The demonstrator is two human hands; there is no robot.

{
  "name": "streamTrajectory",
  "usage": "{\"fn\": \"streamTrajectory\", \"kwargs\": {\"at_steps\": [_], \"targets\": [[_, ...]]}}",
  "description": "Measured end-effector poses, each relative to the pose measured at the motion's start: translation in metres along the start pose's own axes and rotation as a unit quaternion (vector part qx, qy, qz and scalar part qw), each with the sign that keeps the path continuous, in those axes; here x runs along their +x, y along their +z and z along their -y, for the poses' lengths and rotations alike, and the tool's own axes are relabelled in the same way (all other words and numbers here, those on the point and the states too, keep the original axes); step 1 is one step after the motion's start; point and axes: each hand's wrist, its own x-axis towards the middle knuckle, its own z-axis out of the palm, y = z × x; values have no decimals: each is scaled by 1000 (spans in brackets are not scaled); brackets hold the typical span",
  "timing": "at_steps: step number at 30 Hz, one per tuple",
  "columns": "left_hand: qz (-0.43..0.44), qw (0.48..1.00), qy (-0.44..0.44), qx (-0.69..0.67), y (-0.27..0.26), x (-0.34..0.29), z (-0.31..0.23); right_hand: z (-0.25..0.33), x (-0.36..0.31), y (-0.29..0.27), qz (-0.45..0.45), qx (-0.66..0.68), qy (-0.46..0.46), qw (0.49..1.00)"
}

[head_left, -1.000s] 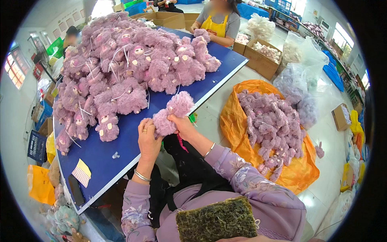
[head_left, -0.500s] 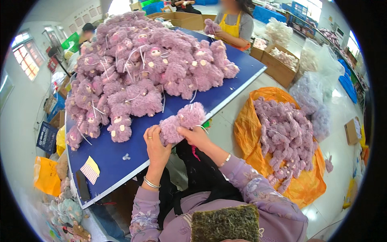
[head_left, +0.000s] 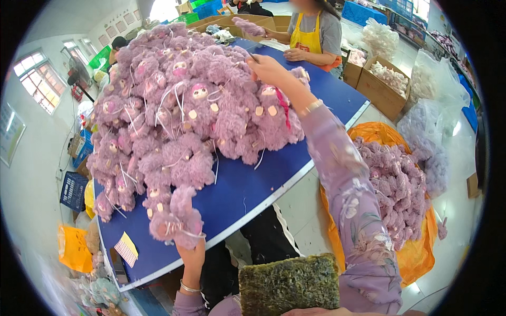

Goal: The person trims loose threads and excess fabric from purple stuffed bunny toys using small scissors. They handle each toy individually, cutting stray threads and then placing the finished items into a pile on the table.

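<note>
The right hand has left the fluffy mauve plush toy and reached over the mauve plush heap, fingers pinching a thin dark object. The left hand grips the toy near the white-edged blue desk's front; an orange sack lies on pale floor tiles.

We log toys of fluffy, matt plush. Table: smooth top. Sack: creased plastic, faint gloss. Box: matt cardboard. Floor: smooth tile, glossy where light strikes. Bracelet: shiny metal, we judge. Sleeve: printed cloth. Crate: hard plastic.
</note>
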Motion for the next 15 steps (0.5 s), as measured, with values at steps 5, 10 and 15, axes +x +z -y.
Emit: {"fn": "streamTrajectory", "kwargs": {"at_steps": [5,10,15], "targets": [[13,998,5,65,0,4,-5,-51,116,12,-12,-120,-30,992],[5,993,-93,71,1,-10,12,-69,143,25,-31,-109,2,994],[22,991,-76,111,-6,-21,30,-78,147,40,-25,-97,14,995]]}}
